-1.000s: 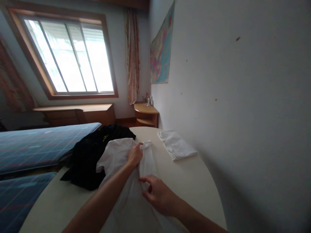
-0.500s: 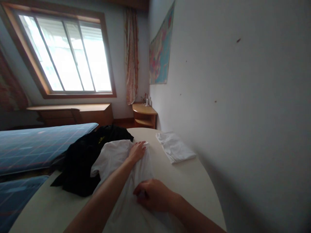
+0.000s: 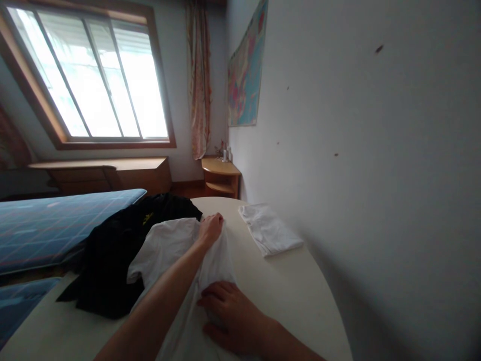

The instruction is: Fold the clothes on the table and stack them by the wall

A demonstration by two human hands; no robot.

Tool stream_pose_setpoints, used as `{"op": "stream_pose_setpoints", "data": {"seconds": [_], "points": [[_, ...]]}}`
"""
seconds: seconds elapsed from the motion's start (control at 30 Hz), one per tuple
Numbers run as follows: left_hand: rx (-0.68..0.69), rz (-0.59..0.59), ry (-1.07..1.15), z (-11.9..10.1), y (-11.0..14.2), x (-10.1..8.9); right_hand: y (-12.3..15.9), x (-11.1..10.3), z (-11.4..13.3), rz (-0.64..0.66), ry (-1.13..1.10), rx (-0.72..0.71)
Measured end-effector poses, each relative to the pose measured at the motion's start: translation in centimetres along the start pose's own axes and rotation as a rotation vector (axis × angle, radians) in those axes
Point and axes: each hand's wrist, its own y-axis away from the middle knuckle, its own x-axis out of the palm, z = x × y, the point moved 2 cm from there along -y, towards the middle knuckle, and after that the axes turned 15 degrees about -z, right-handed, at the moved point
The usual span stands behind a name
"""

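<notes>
A white shirt (image 3: pixel 169 245) lies spread on the pale round table (image 3: pixel 285 286), running from the near edge toward the middle. My left hand (image 3: pixel 210 228) reaches across it and its fingers are closed on the shirt's far end. My right hand (image 3: pixel 229 316) lies nearer to me with fingers stretched flat, pressing the shirt's right side down. A folded white garment (image 3: pixel 268 228) rests further right on the table, near the wall.
A black garment (image 3: pixel 112 250) is heaped on the table's left, partly under the white shirt. Blue checked beds (image 3: pixel 56 220) stand to the left. The wall runs close along the table's right side. A wooden corner shelf (image 3: pixel 220 175) and a window lie beyond.
My right hand went from a loose pinch to lying flat on the shirt, sliding a little toward me. My left hand stayed at the shirt's far end, and the small fold there is now flattened.
</notes>
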Motion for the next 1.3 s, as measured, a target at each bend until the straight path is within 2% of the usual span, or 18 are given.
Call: {"op": "stream_pose_setpoints", "data": {"seconds": [0.17, 0.3, 0.47, 0.97, 1.1, 1.3], "points": [[-0.145, 0.037, 0.052, 1.7, -0.8, 1.2, 0.2, 0.0, 0.1, 0.020, -0.005, 0.018], [-0.137, 0.112, 0.149, 2.3, -1.2, 2.5, 0.2, 0.0, 0.1, 0.019, 0.004, 0.002], [-0.161, 0.141, 0.220, 2.1, -2.1, 3.8, 0.3, 0.3, -0.1, 0.022, 0.009, -0.012], [-0.170, 0.125, 0.417, 2.5, -3.2, 4.5, 0.4, 0.6, -0.5, 0.026, -0.015, 0.036], [-0.200, 0.079, 0.337, 3.1, -3.4, 3.8, 0.4, 0.1, -0.2, -0.001, -0.003, 0.049], [-0.248, 0.048, 0.149, 5.1, -2.2, 0.7, -0.3, -0.4, 0.4, 0.005, 0.034, 0.106]]}}
